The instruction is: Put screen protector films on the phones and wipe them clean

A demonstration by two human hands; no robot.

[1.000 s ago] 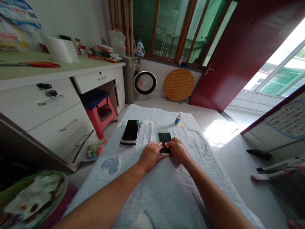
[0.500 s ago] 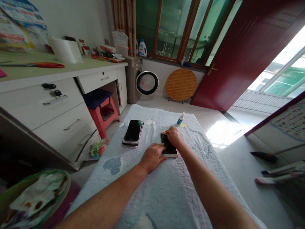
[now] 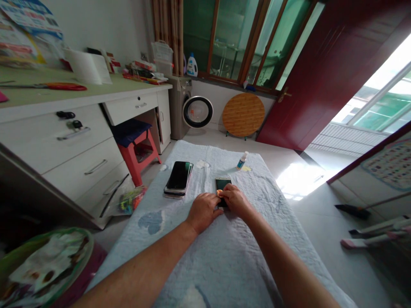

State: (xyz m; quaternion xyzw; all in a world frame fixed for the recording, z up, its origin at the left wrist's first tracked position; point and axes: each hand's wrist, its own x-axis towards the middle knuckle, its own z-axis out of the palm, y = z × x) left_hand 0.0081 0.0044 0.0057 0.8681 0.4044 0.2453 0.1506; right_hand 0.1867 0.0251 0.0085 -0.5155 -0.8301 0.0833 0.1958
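Observation:
A smartphone [image 3: 223, 184] with a dark screen and pale frame lies flat on the light blue cloth cover [image 3: 212, 261]. My left hand [image 3: 203, 210] grips its left edge, with the thumb at the lower corner. Fingers of my right hand [image 3: 236, 201] are closed on a small orange cloth [image 3: 219, 193], pressed against the screen around its middle. The two hands hide the phone's lower part. To the left rests a stack of smartphones [image 3: 179, 175], the top one screen up. A small white bottle with a blue label [image 3: 242, 161] stands beyond the phone, to the right.
A white desk [image 3: 141, 95] with drawers runs along the left, a red stool [image 3: 138, 154] partly beneath it. An open bin [image 3: 88, 252] of waste stands at lower left. Behind are a washing machine [image 3: 180, 107] with its door open and a round wooden tabletop [image 3: 243, 114].
My right hand has slid the orange cloth from the phone's upper end down toward the middle of the screen. My left hand stays at the phone's left edge.

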